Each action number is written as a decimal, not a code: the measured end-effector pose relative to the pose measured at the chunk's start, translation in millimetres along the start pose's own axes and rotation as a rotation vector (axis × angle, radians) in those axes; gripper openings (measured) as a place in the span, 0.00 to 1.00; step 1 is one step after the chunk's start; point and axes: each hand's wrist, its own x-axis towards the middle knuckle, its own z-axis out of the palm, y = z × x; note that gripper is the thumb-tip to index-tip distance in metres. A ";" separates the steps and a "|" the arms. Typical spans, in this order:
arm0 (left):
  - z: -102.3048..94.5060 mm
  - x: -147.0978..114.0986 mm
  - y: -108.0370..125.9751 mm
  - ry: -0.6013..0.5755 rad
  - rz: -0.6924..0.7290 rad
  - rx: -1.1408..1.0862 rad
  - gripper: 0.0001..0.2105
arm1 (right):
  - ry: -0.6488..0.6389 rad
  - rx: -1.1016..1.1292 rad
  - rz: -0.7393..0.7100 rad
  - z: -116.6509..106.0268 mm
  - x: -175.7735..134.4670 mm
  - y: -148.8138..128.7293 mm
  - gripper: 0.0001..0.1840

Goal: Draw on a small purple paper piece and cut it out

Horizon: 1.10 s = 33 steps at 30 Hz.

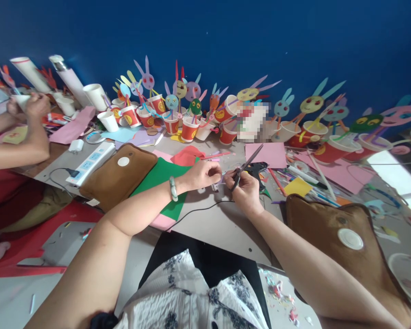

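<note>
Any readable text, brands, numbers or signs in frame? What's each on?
None readable.
Red paper cups: yellow round emblems, too small and blurred to read.
Power strip: any lettering too small to read.
Scissors in the right hand: no lettering I can make out.

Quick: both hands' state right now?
Left hand: fingers curled; whether it grips anything can't be told.
Right hand: closed, holding scissors.
</note>
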 end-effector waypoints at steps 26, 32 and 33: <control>-1.6 2.5 -5.9 0.029 -0.013 0.025 0.03 | 0.051 0.030 0.011 -0.5 2.3 3.3 0.05; -1.5 2.9 -6.6 0.036 -0.028 0.041 0.03 | 0.062 0.007 0.012 -1.0 3.2 3.5 0.06; -1.4 3.0 -6.4 0.036 -0.029 0.036 0.04 | 0.061 0.004 0.013 -0.9 3.2 3.7 0.06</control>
